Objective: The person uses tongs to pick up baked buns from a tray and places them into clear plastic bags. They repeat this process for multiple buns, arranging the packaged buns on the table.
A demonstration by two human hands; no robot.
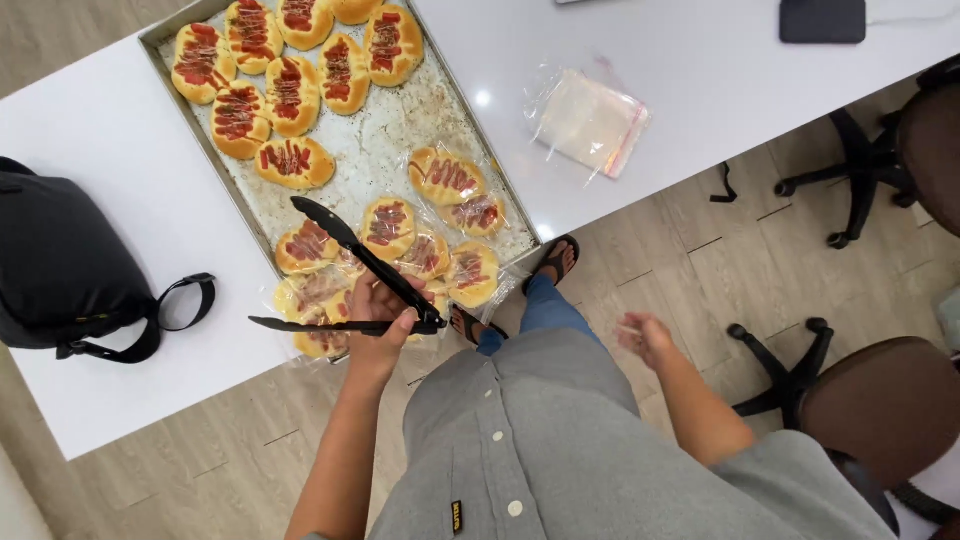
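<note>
A pair of black tongs [350, 270] is held by the left hand [385, 318], fingers wrapped tight around the hinge end, right at the near edge of the metal baking tray [400, 140]. The tongs are spread wide: one arm is pointed up and to the left over the tray, the other is stretched out flat to the left along the tray's front edge.

The right hand [645, 338] is kept off the desk, out over the wooden floor [690, 270] beside the hip. Nothing is held in it, and the fingers look loosely apart, though it's blurred, so finer detail can't be made out.

The tray is set at an angle on the white desk [120, 200]. At its far end a bunch of unwrapped buns [285, 90] with red sauce stripes are packed close together. At the near end, bagged buns [445, 178] of the same sort are piled up in clear plastic, some just under and beside the tongs, a few hanging at the tray's front edge.

A small stack of empty clear bags [588, 120] is laid on the desk to the right of the tray, well apart from both hands. A black bag [60, 265] with a strap is parked on the left of the desk. A dark flat thing [822, 20] is seen at the far right edge. Office chairs [880, 390] are stood on the floor to the right, and sandalled feet [555, 262] show below the desk edge.
</note>
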